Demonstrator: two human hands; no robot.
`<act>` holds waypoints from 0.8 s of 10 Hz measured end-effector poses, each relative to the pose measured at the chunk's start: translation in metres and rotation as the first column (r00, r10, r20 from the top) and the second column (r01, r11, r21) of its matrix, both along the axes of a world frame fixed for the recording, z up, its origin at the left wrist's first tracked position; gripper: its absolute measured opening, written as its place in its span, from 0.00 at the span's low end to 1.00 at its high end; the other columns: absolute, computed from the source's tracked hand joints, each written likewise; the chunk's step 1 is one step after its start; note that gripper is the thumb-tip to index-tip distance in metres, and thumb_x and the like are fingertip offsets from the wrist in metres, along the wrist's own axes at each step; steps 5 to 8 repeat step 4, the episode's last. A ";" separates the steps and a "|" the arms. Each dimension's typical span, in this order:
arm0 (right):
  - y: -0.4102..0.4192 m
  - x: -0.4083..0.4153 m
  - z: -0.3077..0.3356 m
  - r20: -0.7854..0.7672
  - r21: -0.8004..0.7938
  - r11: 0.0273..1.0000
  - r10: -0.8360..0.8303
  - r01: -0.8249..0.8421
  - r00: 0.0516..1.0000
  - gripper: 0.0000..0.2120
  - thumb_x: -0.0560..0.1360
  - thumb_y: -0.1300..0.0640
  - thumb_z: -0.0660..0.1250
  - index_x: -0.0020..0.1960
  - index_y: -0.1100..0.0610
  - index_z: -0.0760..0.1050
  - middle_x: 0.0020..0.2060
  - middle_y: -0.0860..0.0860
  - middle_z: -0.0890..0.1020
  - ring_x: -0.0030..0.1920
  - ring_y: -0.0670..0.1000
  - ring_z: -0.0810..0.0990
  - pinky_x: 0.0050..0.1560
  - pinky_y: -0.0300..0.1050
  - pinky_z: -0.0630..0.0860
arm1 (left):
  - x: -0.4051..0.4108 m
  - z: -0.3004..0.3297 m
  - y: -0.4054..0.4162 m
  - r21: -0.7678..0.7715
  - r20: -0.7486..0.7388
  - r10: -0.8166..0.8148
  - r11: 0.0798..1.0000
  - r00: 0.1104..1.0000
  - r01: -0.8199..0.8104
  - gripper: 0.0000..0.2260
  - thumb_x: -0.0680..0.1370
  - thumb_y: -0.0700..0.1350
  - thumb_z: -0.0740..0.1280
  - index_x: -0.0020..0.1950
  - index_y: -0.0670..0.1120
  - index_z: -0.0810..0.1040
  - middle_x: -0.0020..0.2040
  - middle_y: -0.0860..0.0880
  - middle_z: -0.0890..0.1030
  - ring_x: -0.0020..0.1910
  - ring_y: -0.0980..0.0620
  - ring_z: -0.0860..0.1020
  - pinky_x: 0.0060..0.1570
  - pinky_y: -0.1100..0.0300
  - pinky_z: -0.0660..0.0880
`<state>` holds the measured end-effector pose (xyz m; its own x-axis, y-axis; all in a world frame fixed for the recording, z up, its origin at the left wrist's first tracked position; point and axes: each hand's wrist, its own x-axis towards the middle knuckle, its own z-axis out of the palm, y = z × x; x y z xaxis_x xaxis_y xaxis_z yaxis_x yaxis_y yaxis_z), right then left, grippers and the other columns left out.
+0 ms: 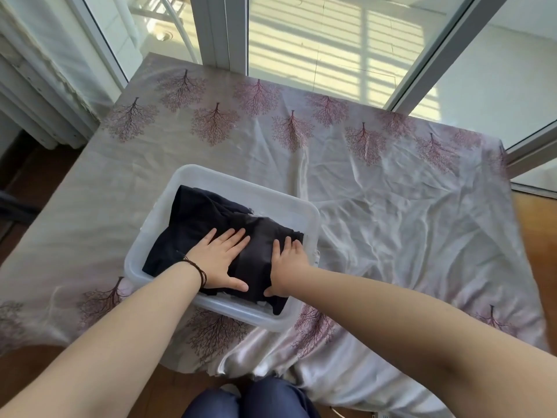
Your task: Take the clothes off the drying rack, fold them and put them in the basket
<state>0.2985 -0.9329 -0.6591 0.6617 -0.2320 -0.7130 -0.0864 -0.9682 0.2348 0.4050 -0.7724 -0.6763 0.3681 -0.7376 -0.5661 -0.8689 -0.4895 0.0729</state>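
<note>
A translucent white plastic basket (304, 211) sits on the cloth-covered table in front of me. Folded dark clothes (196, 220) fill it, a black garment lying on top of a navy one. My left hand (221, 257) lies flat, fingers spread, on the middle of the pile. My right hand (287, 263) presses flat on the black garment near the basket's right wall, thumb tucked at the fabric's near edge. Neither hand grips anything. A white drying rack (177, 24) shows only as thin tubes behind the glass at the top left.
A wrinkled cloth with pink tree prints (391, 206) covers the table. Sliding glass doors (316, 40) stand behind it. A white curtain (36, 55) hangs at the far left. My knees in dark trousers (256, 399) are at the table's near edge.
</note>
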 end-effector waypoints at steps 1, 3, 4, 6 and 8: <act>-0.001 0.002 0.021 0.031 0.076 0.997 -0.019 0.016 0.999 0.58 0.70 0.28 0.61 0.78 0.63 0.34 0.77 0.66 0.45 0.78 0.63 0.46 0.77 0.57 0.45 | -0.002 0.019 0.005 -0.014 -0.039 0.069 0.997 0.997 -0.070 0.50 0.66 0.79 0.46 0.80 0.54 0.40 0.80 0.53 0.40 0.80 0.52 0.43 0.77 0.46 0.42; -0.002 0.011 0.099 0.179 0.339 0.938 -0.144 0.077 0.973 0.40 0.79 0.38 0.56 0.79 0.61 0.46 0.76 0.60 0.59 0.74 0.61 0.61 0.72 0.55 0.61 | -0.003 0.087 0.011 -0.206 -0.263 0.460 0.832 0.848 -0.515 0.29 0.80 0.56 0.62 0.79 0.51 0.57 0.80 0.52 0.54 0.78 0.51 0.56 0.76 0.51 0.55; -0.003 0.025 0.153 0.235 0.485 0.859 -0.308 0.163 0.922 0.30 0.80 0.42 0.57 0.75 0.57 0.58 0.69 0.56 0.70 0.66 0.60 0.72 0.60 0.55 0.72 | 0.007 0.149 0.005 -0.343 -0.408 0.585 0.614 0.701 -0.711 0.26 0.80 0.51 0.66 0.76 0.48 0.66 0.76 0.50 0.67 0.74 0.50 0.65 0.72 0.56 0.62; -0.003 0.025 0.153 0.235 0.485 0.859 -0.308 0.163 0.922 0.30 0.80 0.42 0.57 0.75 0.57 0.58 0.69 0.56 0.70 0.66 0.60 0.72 0.60 0.55 0.72 | 0.007 0.149 0.005 -0.343 -0.408 0.585 0.614 0.701 -0.711 0.26 0.80 0.51 0.66 0.76 0.48 0.66 0.76 0.50 0.67 0.74 0.50 0.65 0.72 0.56 0.62; -0.003 0.025 0.153 0.235 0.485 0.859 -0.308 0.163 0.922 0.30 0.80 0.42 0.57 0.75 0.57 0.58 0.69 0.56 0.70 0.66 0.60 0.72 0.60 0.55 0.72 | 0.007 0.149 0.005 -0.343 -0.408 0.585 0.614 0.701 -0.711 0.26 0.80 0.51 0.66 0.76 0.48 0.66 0.76 0.50 0.67 0.74 0.50 0.65 0.72 0.56 0.62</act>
